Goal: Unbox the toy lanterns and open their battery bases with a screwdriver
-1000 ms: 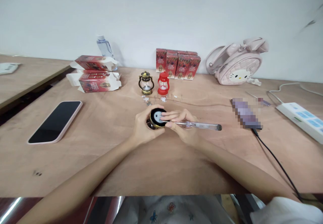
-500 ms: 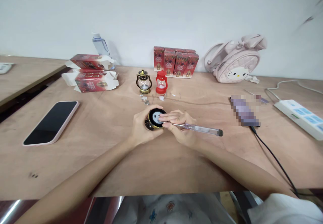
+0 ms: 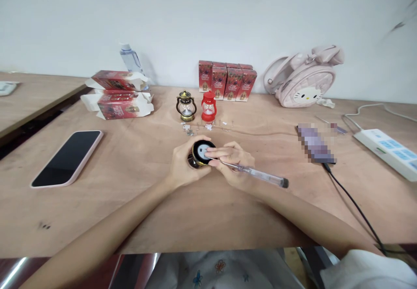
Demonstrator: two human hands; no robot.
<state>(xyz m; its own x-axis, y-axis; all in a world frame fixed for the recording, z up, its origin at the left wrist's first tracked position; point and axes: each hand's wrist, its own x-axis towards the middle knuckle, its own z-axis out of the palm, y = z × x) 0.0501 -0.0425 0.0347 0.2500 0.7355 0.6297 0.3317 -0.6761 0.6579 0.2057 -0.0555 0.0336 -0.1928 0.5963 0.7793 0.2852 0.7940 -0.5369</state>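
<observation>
One wooden table point(image 3: 208, 219) spans the view. One pink cat-face backpack point(image 3: 306, 87) sits back right. Two opened red cartons point(image 3: 120, 106) lie back left; at least six standing red cartons point(image 3: 232, 83) cluster at the rear. One pink-cased smartphone point(image 3: 68, 159) lies left. Two hands meet mid-table: the left hand point(image 3: 182, 163) curls around one lantern point(image 3: 195, 159), its round base facing up; the right hand point(image 3: 236, 165) pinches one clear-handled screwdriver point(image 3: 260, 175), fingertips on the base. Two lanterns, one gold-and-black point(image 3: 186, 106), one red point(image 3: 209, 106), stand beyond. Tiny metal pieces point(image 3: 209, 127) are too small to count.
</observation>
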